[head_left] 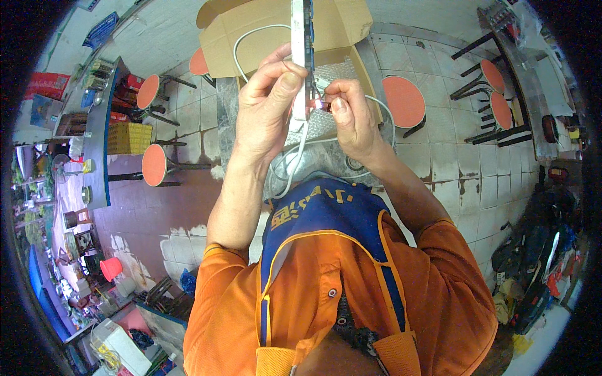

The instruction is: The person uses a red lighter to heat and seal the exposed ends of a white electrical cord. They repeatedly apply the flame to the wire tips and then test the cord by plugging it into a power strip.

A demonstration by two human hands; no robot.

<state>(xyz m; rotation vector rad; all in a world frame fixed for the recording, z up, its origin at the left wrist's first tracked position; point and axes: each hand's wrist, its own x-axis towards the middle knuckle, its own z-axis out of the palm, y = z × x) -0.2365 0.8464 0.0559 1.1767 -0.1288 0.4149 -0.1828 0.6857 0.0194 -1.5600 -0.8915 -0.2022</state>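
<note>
A long white power strip (298, 69) stands upright, edge-on, with its dark socket side facing right. My left hand (266, 97) is closed round its left side, thumb and fingers pinching it. From its lower end a white cord (295, 160) loops down and round. At the strip's right side my right hand (355, 119) has its thumb and forefinger pinched together beside a small reddish glow (320, 105). What those fingers hold is too small to make out. Behind both hands lies an open cardboard box (351, 28), with bubble wrap (338, 72) inside.
The box rests on a grey table (227, 113). Round red-topped stools (403, 101) stand on the tiled floor to both sides. Another table (100, 138) is at the left, with a yellow crate (130, 138) beside it. Bags (533, 263) are piled at the right.
</note>
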